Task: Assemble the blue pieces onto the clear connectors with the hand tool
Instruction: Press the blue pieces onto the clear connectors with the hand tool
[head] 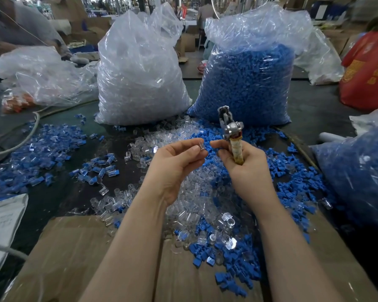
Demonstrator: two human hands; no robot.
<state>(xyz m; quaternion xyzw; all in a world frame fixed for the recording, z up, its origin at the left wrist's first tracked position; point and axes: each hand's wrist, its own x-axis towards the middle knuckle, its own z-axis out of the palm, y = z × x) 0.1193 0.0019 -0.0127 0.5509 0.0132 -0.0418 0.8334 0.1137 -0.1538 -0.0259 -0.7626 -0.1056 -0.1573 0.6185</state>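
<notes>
1. Cardboard (79, 253) lies nearest, strewn with blue pieces (225, 256).
2. Left hand (175, 162) pinches a clear connector (200, 144) above the pile.
3. Right hand (242, 164) grips the tool (230, 127) upright, right of it.

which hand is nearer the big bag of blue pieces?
Right. The right hand, gripping the hand tool, sits just below the big bag of blue pieces, the tool head almost overlapping its base. The left hand, pinching a clear connector, is further left.
</notes>
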